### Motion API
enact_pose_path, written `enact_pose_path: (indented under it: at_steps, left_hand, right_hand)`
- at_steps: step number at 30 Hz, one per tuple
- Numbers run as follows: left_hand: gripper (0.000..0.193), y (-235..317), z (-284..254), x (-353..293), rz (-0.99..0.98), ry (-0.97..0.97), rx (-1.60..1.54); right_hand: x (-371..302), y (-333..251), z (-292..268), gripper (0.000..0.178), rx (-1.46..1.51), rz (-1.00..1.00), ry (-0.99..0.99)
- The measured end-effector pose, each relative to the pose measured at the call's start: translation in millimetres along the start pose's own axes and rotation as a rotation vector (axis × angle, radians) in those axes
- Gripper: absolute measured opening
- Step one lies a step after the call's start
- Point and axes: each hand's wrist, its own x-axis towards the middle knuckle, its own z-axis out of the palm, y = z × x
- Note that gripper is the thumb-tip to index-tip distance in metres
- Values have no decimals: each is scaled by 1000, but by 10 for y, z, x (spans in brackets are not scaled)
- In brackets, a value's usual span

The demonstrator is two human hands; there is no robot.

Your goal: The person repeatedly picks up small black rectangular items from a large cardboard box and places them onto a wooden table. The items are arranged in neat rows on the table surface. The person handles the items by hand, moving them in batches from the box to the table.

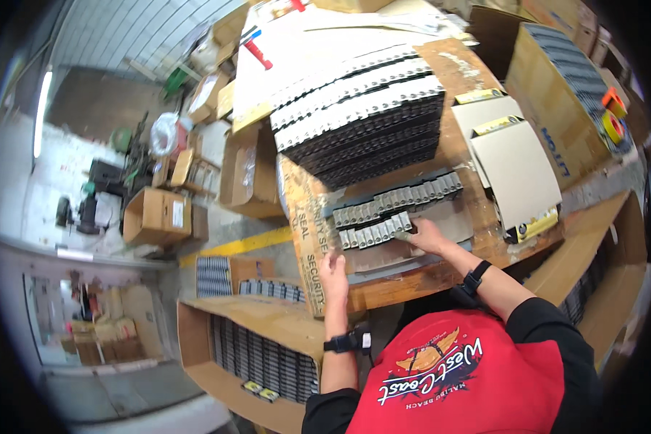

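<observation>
A short row of small silvery metal pieces point(375, 233) stands on a flat cardboard sheet point(441, 230) near the table's front edge. My right hand point(428, 237) grips its right end with fingers and thumb. At the opposite end, the bent fingers of my left hand point(333, 273) press against the row, their tips partly hard to make out. Just behind lies a longer, parallel row of the same pieces point(398, 200). Farther back rises a large block of stacked layers point(369, 130), black on the sides and silvery on top.
Flat cartons with yellow edges point(517, 173) lie at the table's right. An open box of similar pieces point(264, 354) is below left, and another point(593, 267) below right. A tall carton point(550, 108) with tape rolls point(613, 116) stands beyond. Red-handled tools point(258, 55) lie far back.
</observation>
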Motion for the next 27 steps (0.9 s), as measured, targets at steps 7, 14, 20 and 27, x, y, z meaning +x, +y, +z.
enact_pose_path:
  at_steps: [7,14,20,27]
  left_hand:
    - [32,892,-1211,-1263,-135,-137,-124]
    - [32,916,-2523,-2082,-47,415,-199]
    - [30,590,-3730,-2540,-92,807,-139]
    - [27,-276,-4081,-2035,-240,450,31]
  right_hand:
    - [-31,-93,-64,59,-70,-24,20]
    - [-229,-174,-195,40,-451,-102,168]
    - [-332,-1106,81,18,-102,-338,0]
    - [-856,-3199,2176,21,-469,-988,-494]
